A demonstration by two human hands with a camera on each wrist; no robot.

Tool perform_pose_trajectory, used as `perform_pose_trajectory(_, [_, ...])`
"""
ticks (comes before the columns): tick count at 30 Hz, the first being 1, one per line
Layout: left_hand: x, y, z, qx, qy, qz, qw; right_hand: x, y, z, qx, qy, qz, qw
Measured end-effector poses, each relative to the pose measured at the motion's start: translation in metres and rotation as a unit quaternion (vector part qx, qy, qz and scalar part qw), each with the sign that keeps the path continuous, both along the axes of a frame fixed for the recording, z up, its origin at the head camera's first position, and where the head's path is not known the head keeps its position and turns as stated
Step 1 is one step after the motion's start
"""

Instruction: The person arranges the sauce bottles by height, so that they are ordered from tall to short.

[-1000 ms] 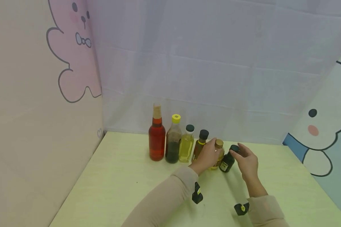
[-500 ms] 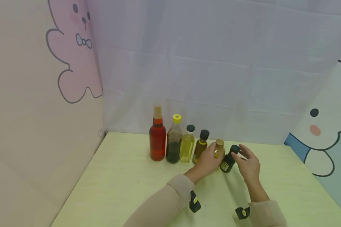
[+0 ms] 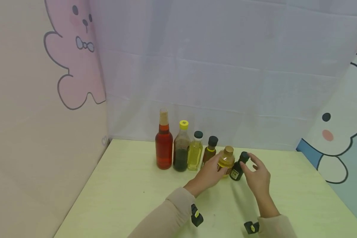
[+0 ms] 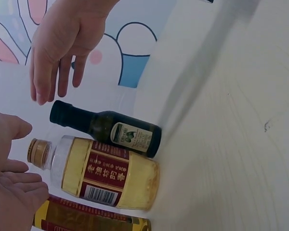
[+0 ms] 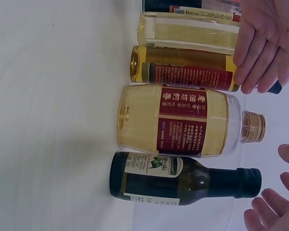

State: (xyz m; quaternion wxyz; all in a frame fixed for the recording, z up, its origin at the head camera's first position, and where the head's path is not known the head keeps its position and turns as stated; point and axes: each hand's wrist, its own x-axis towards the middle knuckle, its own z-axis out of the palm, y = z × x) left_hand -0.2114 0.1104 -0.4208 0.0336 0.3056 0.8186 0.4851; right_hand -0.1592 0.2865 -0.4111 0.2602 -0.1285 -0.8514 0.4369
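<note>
Six bottles stand in a row, tallest at the left. My left hand (image 3: 209,173) lies open beside the squat bottle of golden oil (image 3: 226,162) with a brown cap; its fingers overlap that bottle's left side in the head view. In the left wrist view the left hand's thumb and fingers (image 4: 24,185) are spread around the cap end with a gap. My right hand (image 3: 258,175) is at the neck of the small dark green bottle (image 3: 236,171), fingers loosely bent. In the right wrist view its fingers (image 5: 267,209) are apart from the dark cap.
Left of these stand a dark-capped brown oil bottle (image 3: 209,152), a pale yellow oil bottle (image 3: 195,153), a yellow-capped dark sauce bottle (image 3: 181,152) and a tall red bottle (image 3: 164,150). The pale table (image 3: 122,185) meets a white curtain (image 3: 181,66) behind the row.
My left hand has drawn back left and toward me, uncovering more of the golden oil bottle. The right hand's fingers have spread slightly at the dark green bottle's cap. The bottles stay put.
</note>
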Motion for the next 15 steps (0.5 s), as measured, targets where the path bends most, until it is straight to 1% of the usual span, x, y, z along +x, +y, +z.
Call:
perform_pose_trajectory(3, [0.002,-0.007,0.001,-0.032,-0.010,0.011,0.9994,0.002,-0.005,0.000,0.010,0.017,0.006,0.9998])
perform_pose_trajectory(5, [0.003,-0.010,0.001,-0.044,-0.018,0.014,0.9988,0.004,-0.008,0.000,0.015,0.024,0.007,0.9996])
perform_pose_trajectory(7, [0.005,-0.014,0.001,-0.055,-0.018,0.016,0.9982,0.004,-0.011,-0.001,0.018,0.029,0.009,0.9994])
perform_pose_trajectory(12, [0.010,-0.024,0.002,-0.096,0.002,0.029,0.9950,0.005,-0.020,-0.001,0.032,0.040,0.020,0.9985])
perform_pose_trajectory(15, [0.013,-0.029,0.002,-0.118,0.005,0.039,0.9922,0.006,-0.025,-0.001,0.048,0.046,0.029,0.9974])
